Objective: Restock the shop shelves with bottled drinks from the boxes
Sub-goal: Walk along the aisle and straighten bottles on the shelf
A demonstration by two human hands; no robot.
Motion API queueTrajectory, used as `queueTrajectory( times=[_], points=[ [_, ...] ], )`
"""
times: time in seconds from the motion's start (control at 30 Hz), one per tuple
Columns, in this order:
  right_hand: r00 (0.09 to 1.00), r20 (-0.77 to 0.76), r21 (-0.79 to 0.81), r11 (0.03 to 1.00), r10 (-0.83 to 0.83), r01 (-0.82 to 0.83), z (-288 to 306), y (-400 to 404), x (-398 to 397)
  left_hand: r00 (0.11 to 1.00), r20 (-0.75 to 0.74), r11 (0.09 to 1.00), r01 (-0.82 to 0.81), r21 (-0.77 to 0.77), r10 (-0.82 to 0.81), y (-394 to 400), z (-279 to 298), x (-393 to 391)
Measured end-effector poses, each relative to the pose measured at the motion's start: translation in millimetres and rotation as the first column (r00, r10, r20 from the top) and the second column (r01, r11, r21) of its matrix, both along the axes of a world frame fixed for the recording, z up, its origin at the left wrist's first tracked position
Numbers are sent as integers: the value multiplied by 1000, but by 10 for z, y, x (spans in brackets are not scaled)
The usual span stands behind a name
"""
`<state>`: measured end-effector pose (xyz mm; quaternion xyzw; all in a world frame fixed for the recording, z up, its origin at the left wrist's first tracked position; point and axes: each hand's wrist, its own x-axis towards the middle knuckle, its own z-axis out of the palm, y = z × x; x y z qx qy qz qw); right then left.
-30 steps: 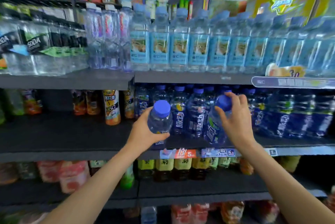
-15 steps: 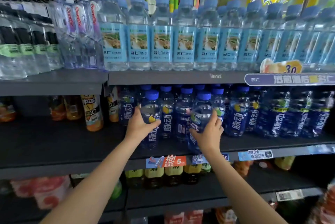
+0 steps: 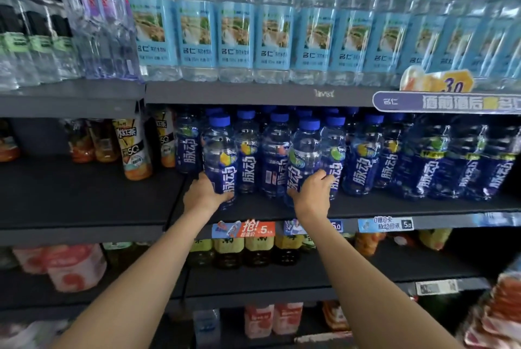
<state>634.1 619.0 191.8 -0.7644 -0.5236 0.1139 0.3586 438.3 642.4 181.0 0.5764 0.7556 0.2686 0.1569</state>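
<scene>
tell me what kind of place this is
Most likely a small shop's drinks aisle: tiered dark shelves packed with bottled water, and price tags clipped along the shelf edges.

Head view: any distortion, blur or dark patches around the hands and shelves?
Head view: wide-angle bowing bends the upper shelf edge; corners smear, especially the lower right; under-shelf rows sit in shadow; the left hand, right hand and the dark blue bottles stay fairly sharp.
</scene>
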Motion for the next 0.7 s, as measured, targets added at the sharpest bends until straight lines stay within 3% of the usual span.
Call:
queueTrajectory(
  times=[0.13, 0.2, 0.3, 0.4, 0.5, 0.57, 0.63, 0.7],
  points=[
    [999, -31, 23, 1000, -20, 21, 8, -53, 13, 986, 156, 988, -79, 132, 58, -196, -141, 144],
    [998, -42, 236, 971, -38, 47, 45, -151, -60, 961, 252, 949, -177, 261, 110, -317, -199, 142],
    [988, 10, 559, 818, 156, -135, 197, -288, -337, 945, 293, 849, -270, 454, 144, -560, -217, 12],
    [908, 82, 597, 709, 411, -374, 345, -377, -794, 922, 362, 794, -322, 515, 139, -863, -192, -238],
    [785, 201, 517, 617, 586, -593, 338, -521, -1309, 915, 364, 763, -357, 539, 171, -1275, -283, -624],
    [663, 328, 343, 569, 672, -747, 233, -651, -1680, 904, 358, 761, -400, 510, 235, -1583, -425, -980],
    [490, 396, 97, 495, 777, -863, 91, -805, -2086, 883, 358, 799, -442, 409, 305, -1907, -614, -1381],
    [318, 382, -116, 386, 868, -915, -117, -978, -2546, 854, 354, 863, -466, 197, 380, -2311, -869, -1787]
  ],
)
